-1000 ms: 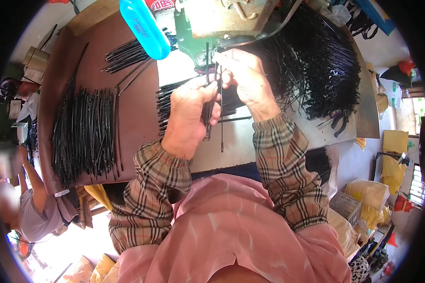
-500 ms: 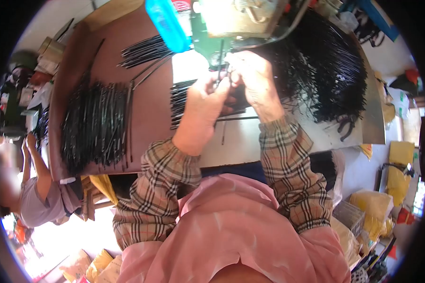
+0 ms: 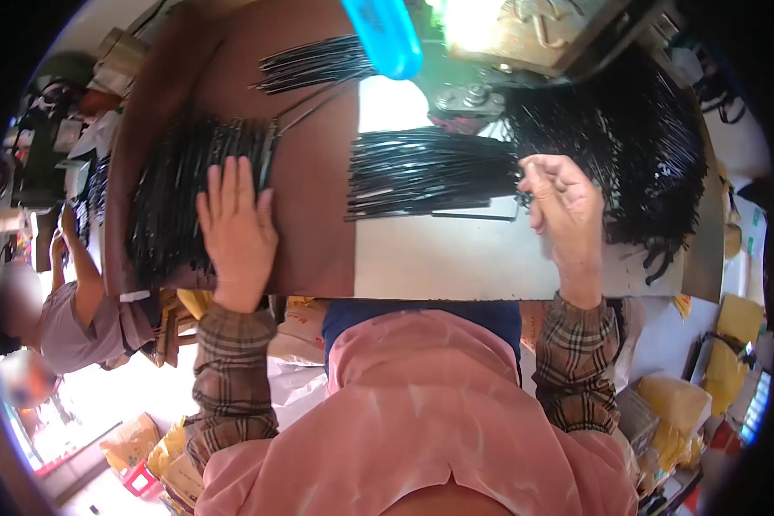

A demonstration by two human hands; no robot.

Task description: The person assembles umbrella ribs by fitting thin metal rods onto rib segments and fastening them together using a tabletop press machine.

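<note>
My left hand (image 3: 239, 230) lies flat, fingers stretched, on the near right part of a pile of thin black strips (image 3: 168, 202) at the left of the table. My right hand (image 3: 566, 205) is at the right end of a middle bundle of similar black strips (image 3: 430, 172). Its thumb and fingers are pinched together; what they hold, if anything, is too small to make out. Behind the bundle stands a green machine (image 3: 482, 52) with a bright lamp and a metal clamp-like part (image 3: 470, 101).
A large heap of black strips (image 3: 636, 146) covers the right side, with dark-handled pliers (image 3: 660, 258) at its near edge. A smaller bundle (image 3: 314, 64) lies at the back left, beside a blue plastic piece (image 3: 387, 39). Another person (image 3: 86, 318) sits at the far left.
Both hands have left the machine and moved apart. The left hand has opened and come down on the left pile; the right has moved right and nearer. The view has shifted.
</note>
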